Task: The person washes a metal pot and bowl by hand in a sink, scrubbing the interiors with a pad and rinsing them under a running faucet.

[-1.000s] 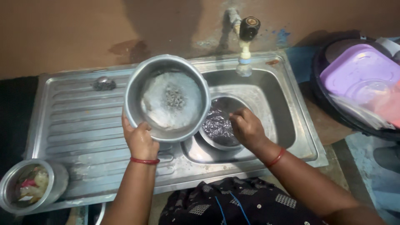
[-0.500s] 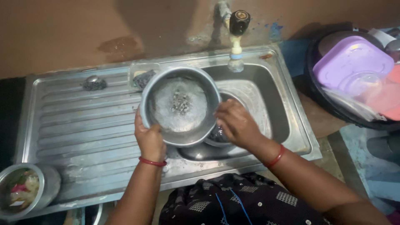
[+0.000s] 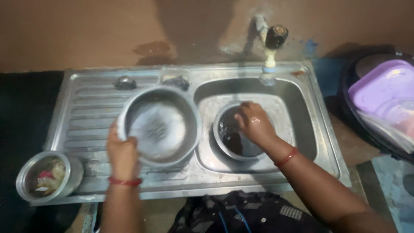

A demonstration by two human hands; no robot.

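Note:
My left hand (image 3: 122, 154) grips the near rim of a soapy steel pot (image 3: 160, 125), held over the ridged drainboard beside the basin. My right hand (image 3: 254, 123) reaches into a second steel bowl (image 3: 228, 140) that stands in the sink basin (image 3: 297, 116) with dark water in it. Whether the fingers hold a scrubber there is hidden. A tap (image 3: 271, 47) juts out above the basin's far edge.
A small steel bowl with food scraps (image 3: 46, 176) sits at the drainboard's near left corner. A dark basin (image 3: 350, 105) holding a purple plastic lid (image 3: 381, 84) stands to the right of the sink. Small dark bits (image 3: 125, 82) lie on the far rim.
My left hand has carried the soapy pot left, away from over the basin to the drainboard. My right hand left the pot and went down into the bowl in the sink.

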